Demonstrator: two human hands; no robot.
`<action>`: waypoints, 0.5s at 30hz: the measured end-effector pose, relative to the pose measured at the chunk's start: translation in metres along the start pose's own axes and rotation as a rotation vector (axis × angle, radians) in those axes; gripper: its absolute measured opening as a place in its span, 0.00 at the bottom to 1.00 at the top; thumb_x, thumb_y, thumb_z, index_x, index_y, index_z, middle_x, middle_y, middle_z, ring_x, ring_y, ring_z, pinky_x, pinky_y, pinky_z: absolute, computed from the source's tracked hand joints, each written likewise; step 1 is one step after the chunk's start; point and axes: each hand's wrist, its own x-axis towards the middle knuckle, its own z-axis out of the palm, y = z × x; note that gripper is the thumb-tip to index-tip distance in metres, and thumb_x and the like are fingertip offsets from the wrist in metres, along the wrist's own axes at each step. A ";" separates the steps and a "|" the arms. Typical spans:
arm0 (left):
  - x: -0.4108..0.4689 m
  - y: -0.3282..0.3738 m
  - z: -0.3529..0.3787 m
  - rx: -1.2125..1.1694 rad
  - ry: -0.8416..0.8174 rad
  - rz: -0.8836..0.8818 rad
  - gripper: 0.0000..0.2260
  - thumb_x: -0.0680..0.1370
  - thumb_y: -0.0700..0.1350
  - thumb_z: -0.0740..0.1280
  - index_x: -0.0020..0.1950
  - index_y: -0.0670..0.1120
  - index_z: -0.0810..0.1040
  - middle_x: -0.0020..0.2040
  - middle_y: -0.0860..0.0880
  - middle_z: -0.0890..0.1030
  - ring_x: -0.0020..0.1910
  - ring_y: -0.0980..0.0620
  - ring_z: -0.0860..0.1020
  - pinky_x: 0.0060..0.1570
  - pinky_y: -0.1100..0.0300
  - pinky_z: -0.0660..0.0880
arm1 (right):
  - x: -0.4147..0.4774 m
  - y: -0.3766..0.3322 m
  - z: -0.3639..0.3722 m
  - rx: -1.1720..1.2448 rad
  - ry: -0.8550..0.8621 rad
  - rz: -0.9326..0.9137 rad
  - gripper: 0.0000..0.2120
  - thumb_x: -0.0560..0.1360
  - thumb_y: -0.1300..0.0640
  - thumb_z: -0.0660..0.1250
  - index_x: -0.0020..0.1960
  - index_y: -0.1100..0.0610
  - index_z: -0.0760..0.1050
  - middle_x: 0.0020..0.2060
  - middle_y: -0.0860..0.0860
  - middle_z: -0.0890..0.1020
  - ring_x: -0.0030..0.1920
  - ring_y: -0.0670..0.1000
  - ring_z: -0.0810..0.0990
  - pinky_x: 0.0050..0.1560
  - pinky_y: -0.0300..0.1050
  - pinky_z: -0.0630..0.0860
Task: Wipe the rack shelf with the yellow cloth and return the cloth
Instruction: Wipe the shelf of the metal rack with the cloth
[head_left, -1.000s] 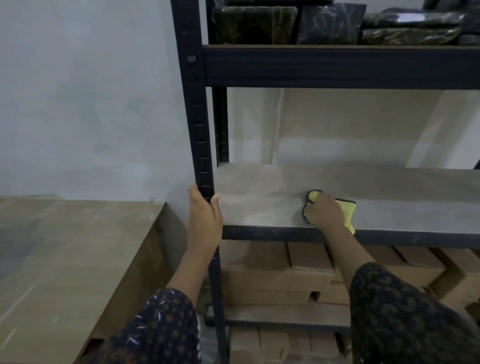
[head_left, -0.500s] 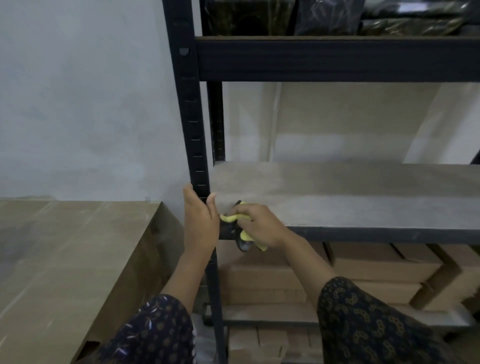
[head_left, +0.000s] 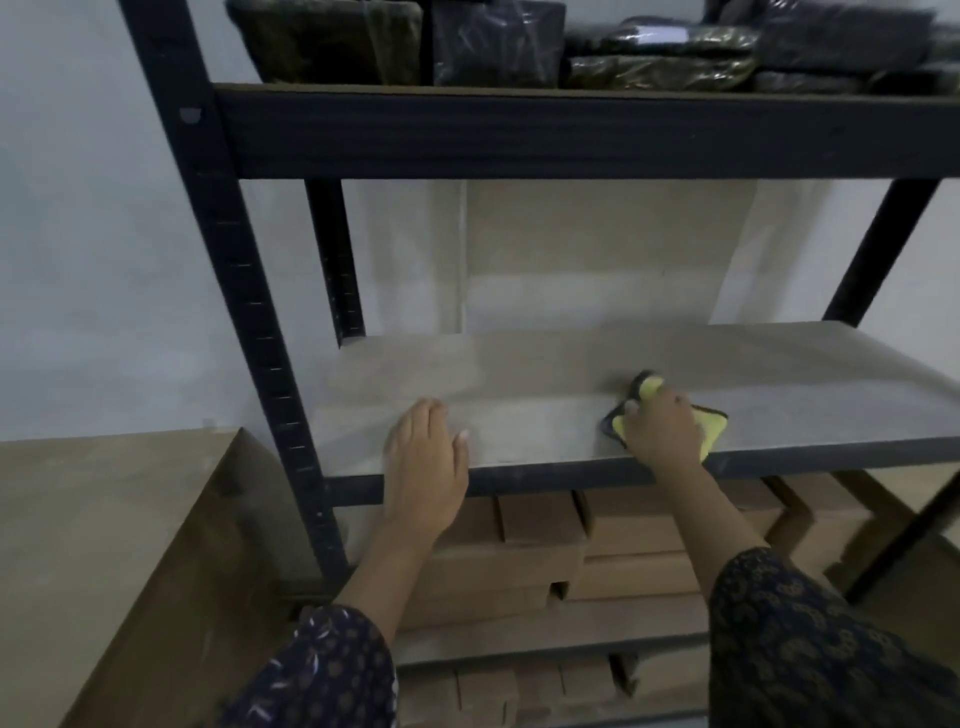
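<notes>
Dark plastic-wrapped packages (head_left: 660, 57) lie stacked at the top of the view. Brown cardboard boxes (head_left: 540, 551) are stacked in rows at lower centre. A large carton (head_left: 104, 545) stands left, near a pale wall (head_left: 78, 260).

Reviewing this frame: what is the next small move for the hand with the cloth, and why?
Probably slide the yellow cloth rightward along the shelf. The right hand holds it down near the front edge, about mid-shelf, and bare board stretches to its right and behind it. The left hand rests flat on the shelf, apparently steadying.
</notes>
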 end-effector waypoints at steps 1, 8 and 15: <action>0.004 0.001 0.005 0.041 -0.028 -0.019 0.21 0.82 0.51 0.55 0.70 0.40 0.68 0.69 0.43 0.71 0.69 0.45 0.68 0.70 0.50 0.64 | 0.002 0.006 0.006 -0.092 -0.047 -0.007 0.24 0.79 0.48 0.57 0.67 0.66 0.67 0.65 0.63 0.72 0.66 0.64 0.69 0.65 0.60 0.66; 0.011 0.006 0.017 0.261 -0.162 -0.139 0.29 0.82 0.56 0.48 0.76 0.38 0.57 0.77 0.42 0.58 0.77 0.45 0.54 0.76 0.51 0.49 | 0.036 -0.016 0.018 -0.175 -0.218 -0.104 0.22 0.81 0.51 0.54 0.68 0.64 0.65 0.68 0.62 0.69 0.67 0.63 0.69 0.65 0.57 0.68; 0.009 0.005 0.020 0.231 -0.099 -0.165 0.34 0.77 0.55 0.37 0.76 0.36 0.57 0.77 0.40 0.59 0.76 0.44 0.56 0.76 0.49 0.53 | 0.015 -0.084 0.046 -0.120 -0.469 -0.490 0.18 0.77 0.58 0.60 0.66 0.60 0.69 0.65 0.60 0.74 0.60 0.60 0.75 0.50 0.48 0.73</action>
